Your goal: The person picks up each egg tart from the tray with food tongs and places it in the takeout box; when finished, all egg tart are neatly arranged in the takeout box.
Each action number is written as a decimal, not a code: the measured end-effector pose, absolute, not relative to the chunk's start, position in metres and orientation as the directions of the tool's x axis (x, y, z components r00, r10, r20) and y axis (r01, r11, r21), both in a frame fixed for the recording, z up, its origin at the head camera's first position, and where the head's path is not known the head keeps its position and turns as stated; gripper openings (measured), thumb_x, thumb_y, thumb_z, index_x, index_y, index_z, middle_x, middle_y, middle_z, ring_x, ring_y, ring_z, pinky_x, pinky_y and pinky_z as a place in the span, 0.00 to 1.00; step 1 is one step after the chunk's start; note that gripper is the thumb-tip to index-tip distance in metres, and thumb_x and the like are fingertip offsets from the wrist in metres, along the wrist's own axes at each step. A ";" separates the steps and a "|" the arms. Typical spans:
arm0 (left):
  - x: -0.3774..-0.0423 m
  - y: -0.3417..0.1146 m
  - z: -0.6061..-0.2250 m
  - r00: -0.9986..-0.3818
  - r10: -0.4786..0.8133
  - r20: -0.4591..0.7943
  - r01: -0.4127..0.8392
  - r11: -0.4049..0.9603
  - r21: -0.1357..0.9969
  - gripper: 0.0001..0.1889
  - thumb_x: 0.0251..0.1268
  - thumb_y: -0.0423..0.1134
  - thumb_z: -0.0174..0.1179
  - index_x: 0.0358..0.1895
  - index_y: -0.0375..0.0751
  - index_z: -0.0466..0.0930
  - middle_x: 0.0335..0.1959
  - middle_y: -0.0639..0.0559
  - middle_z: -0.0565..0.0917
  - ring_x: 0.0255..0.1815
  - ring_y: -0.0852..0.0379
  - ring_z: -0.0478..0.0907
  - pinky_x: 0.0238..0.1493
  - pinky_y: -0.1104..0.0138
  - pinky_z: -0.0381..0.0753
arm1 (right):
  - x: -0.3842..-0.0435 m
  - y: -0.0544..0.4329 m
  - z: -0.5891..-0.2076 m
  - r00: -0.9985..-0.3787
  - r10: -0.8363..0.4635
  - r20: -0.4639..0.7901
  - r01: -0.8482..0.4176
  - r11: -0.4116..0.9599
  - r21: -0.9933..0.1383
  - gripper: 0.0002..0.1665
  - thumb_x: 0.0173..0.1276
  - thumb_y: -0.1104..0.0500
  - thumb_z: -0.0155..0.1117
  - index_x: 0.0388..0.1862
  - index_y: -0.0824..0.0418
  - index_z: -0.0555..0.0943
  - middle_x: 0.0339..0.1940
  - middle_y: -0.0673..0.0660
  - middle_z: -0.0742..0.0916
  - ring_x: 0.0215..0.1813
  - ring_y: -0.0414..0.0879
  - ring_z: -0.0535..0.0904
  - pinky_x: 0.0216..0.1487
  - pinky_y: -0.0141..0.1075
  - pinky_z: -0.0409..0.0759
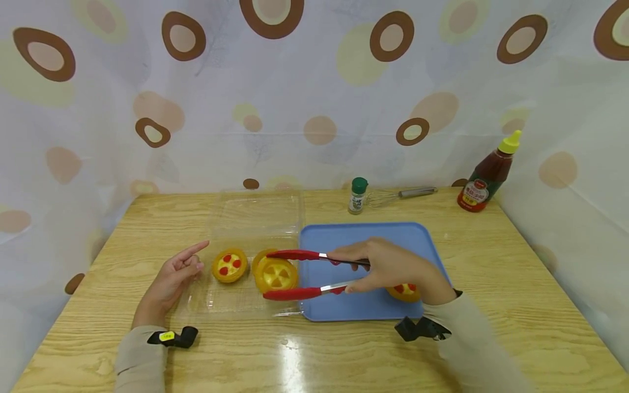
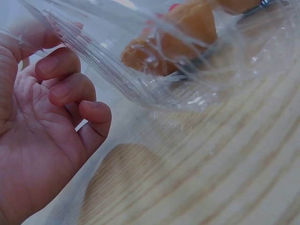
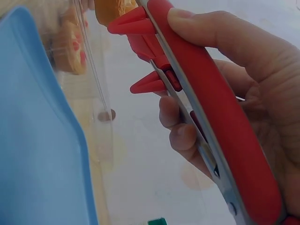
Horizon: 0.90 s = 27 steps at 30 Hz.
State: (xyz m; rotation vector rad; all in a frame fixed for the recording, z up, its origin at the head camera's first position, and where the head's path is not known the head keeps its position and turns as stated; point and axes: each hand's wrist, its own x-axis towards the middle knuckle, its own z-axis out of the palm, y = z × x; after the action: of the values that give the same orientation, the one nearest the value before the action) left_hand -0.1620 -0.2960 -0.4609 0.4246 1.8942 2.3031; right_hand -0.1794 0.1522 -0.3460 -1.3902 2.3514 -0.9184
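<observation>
My right hand (image 1: 388,267) grips a pair of red-and-silver tongs (image 1: 295,293), which point left across the clear plastic container (image 1: 231,314). Between the tong tips is a round yellow tart (image 1: 276,275) with brown triangles on top. It overlaps another tart (image 1: 257,261) in the head view. A tart with red toppings (image 1: 229,265) sits at the container's left side. At that side my left hand (image 1: 167,284) pinches the container's wall, index finger stretched out; the lower fingers (image 2: 72,91) are curled in the left wrist view. Another red-topped tart (image 1: 404,293) is partly hidden under my right forearm.
A blue tray (image 1: 339,234) adjoins the container's right side. The container's transparent lid (image 1: 257,213) lies opened toward the back. A green-capped seasoning jar (image 1: 357,196), a whisk (image 1: 408,193) and a yellow-topped sauce bottle (image 1: 486,177) stand or lie along the patterned backdrop (image 1: 295,109).
</observation>
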 end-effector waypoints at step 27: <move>-0.161 -0.295 -0.461 -0.952 0.271 0.143 0.089 -0.201 0.976 0.25 0.68 0.22 0.47 0.63 0.48 0.74 0.25 0.59 0.66 0.27 0.62 0.64 0.34 0.74 0.70 | -0.204 0.069 -0.353 -0.389 -0.919 -0.067 -0.714 0.346 -0.608 0.35 0.59 0.56 0.71 0.65 0.61 0.73 0.30 0.50 0.82 0.24 0.34 0.66 0.26 0.27 0.65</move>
State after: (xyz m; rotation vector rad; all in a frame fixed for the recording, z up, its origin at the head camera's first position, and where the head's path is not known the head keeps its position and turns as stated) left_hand -0.1612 -0.2952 -0.4607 0.4330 1.9049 2.3059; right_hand -0.2038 0.0688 -0.3534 -1.4332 2.2164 -0.6988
